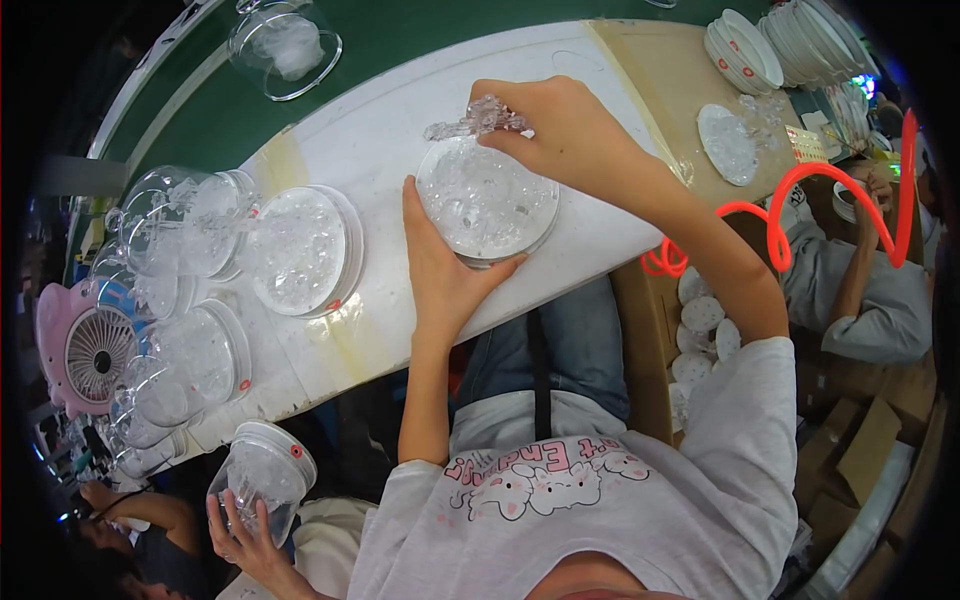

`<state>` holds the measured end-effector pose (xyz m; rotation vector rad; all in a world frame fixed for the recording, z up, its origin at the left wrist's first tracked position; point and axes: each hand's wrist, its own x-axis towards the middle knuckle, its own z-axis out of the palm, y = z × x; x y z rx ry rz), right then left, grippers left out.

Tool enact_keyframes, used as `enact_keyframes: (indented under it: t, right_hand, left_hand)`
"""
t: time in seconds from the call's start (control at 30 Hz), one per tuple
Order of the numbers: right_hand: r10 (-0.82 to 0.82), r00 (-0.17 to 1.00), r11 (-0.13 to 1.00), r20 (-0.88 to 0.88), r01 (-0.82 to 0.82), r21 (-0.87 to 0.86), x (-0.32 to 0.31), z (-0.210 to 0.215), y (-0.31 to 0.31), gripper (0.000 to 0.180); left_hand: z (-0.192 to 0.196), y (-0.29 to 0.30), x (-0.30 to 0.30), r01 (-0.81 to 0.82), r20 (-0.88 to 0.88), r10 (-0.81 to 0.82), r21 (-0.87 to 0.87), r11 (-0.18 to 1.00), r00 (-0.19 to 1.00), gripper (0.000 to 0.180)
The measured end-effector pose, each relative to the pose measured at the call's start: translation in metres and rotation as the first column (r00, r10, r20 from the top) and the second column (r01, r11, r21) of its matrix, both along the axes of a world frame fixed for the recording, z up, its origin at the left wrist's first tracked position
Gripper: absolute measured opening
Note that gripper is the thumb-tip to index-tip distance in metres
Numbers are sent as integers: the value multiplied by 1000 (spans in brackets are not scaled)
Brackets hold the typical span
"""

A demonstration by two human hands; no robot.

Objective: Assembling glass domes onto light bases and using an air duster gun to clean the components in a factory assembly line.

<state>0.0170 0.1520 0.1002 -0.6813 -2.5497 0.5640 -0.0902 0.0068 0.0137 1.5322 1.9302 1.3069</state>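
A round white base (487, 205) with a clear, bubbly-looking top disc rests on the white table in front of me. My left hand (442, 275) grips its near left edge, fingers up along the left side and thumb along the near rim. Over the far edge of the disc, my right hand (545, 125) pinches a clear plastic ornament (485, 118) with a knobbly, branching shape. Whether the ornament touches the disc I cannot tell. To the left stands a similar base (300, 250) with a clear ornament on top.
More bases and clear domes (165, 220) crowd the table's left end, near a pink fan (100, 350). Another person's hand (245, 545) holds a domed piece at lower left. A red coiled hose (780, 230) hangs at right. White bases are stacked (815, 45) at far right.
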Motion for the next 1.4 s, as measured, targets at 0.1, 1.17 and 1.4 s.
enact_keyframes:
  t: [0.1,1.17,1.4]
  right_hand:
    - [-11,999,1000,34,10,28,-2,-1,-5,22]
    - [-927,280,370,248,784,498,231,-19,266,25]
    - [-884,364,448,295,840,305,248,-5,279,28]
  left_hand:
    - [-2,-1,-1,2,8,-2,-5,1000,1000,114]
    - [-8,-11,-15,-139,-184,204,315,939,962,113]
    - [-9,-10,-14,-121,-136,176,337,934,975,105]
